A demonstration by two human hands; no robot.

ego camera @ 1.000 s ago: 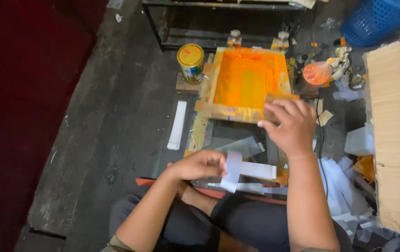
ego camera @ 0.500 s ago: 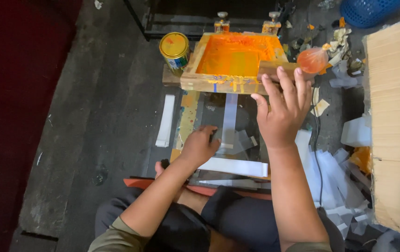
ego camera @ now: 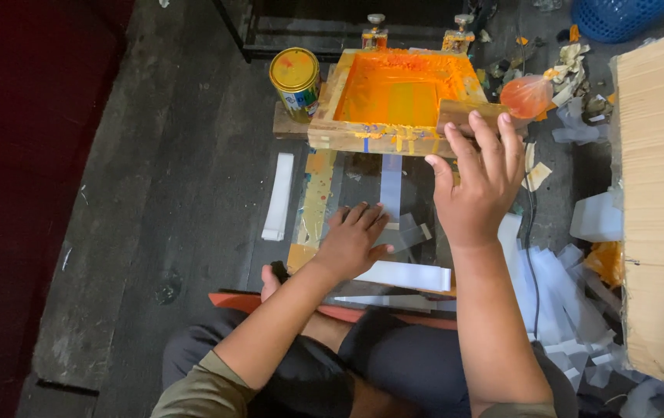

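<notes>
A wooden screen frame [ego camera: 363,139] filled with orange ink stands tilted up on its hinge clamps [ego camera: 374,32]. My right hand [ego camera: 477,190] grips its front right corner, fingers spread over the wood. Under the raised frame a white strip [ego camera: 391,184] lies lengthwise on the dark print board [ego camera: 417,205]. My left hand [ego camera: 355,241] rests flat on that board just left of the strip, fingers apart, holding nothing. Another white strip [ego camera: 413,275] lies crosswise by my wrist.
A yellow ink can [ego camera: 295,81] stands left of the frame, with a stack of white strips [ego camera: 278,195] on the floor below it. At the right are an orange-stained bag [ego camera: 527,94], a cardboard stack [ego camera: 657,193], white scraps [ego camera: 556,286] and a blue basket [ego camera: 618,15].
My right hand has raised the frame's front edge off the board. My left hand, which held a white strip near my lap, moved forward and now lies flat on the board.
</notes>
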